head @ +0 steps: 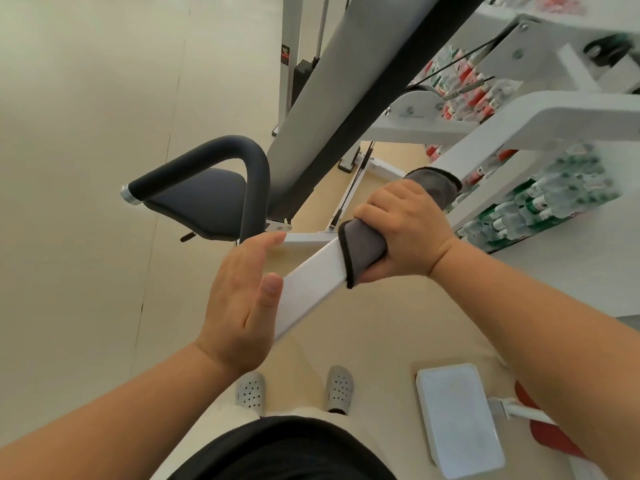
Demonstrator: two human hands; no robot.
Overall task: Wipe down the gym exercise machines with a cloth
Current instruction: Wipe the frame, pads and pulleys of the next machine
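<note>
A white square bar (308, 282) of the gym machine slants from lower left to upper right in front of me. A grey cloth (363, 251) with a dark hem is wrapped round the bar. My right hand (405, 230) grips the cloth and the bar together, fingers curled over the top. My left hand (242, 299) is flat with straight fingers, its palm beside the bar's lower end, thumb against the bar's face.
A dark padded seat (204, 206) and a black curved handle (256, 181) lie left of the bar. A grey and black back pad (332, 91) rises behind. Packs of water bottles (540, 202) sit at right. A white flat box (457, 417) lies on the floor by my feet.
</note>
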